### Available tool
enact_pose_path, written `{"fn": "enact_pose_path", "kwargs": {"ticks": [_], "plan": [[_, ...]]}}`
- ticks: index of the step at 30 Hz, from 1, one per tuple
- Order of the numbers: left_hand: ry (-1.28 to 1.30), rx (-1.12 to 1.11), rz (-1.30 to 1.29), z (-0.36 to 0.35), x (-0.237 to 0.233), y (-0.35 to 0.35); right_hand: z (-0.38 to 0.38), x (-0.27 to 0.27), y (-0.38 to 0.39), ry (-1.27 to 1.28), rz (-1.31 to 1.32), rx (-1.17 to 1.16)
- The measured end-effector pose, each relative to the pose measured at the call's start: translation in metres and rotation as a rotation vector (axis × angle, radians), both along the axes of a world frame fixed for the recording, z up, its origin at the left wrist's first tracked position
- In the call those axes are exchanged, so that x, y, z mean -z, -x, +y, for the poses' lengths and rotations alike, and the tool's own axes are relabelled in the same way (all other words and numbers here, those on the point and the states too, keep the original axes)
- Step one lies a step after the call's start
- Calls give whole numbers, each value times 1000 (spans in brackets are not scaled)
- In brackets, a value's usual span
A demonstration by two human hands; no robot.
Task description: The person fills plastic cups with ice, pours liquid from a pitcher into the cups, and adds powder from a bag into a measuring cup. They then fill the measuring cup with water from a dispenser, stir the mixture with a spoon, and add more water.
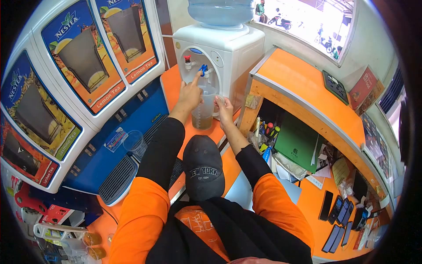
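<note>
Under the blue tap (203, 69) of a white water dispenser stands a clear plastic measuring jug (203, 119), upright, with brownish liquid in its lower part. My left hand (190, 96) reaches up beside it, the index finger stretched out against the blue tap lever and the other fingers partly curled, holding nothing. At the jug's right side, my right hand (225, 109) is closed around the handle, which the fingers mostly hide. Whether water is running from the tap is hard to make out.
The white water dispenser (241, 48) carries a large bottle (220, 11). Left stands a tea machine (127, 83) with a clear cup (134, 143) on it. Right is an orange shelf unit (307, 83) holding a green folder (296, 145); several phones (326, 205) lie below.
</note>
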State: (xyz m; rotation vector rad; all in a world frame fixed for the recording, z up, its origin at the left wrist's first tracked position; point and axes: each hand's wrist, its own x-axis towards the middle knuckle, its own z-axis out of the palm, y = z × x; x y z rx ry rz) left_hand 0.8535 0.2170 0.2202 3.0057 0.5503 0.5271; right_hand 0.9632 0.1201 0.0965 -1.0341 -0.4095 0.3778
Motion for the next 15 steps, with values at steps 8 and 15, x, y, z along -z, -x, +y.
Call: {"fn": "enact_pose_path", "kwargs": {"ticks": [8,15], "plan": [[0,3,6,-1,-2,2,-1,-1,1,-1,2,-1],[-27,-16,21,-4,-3,1,-1,-2,1,9,3,5]]}}
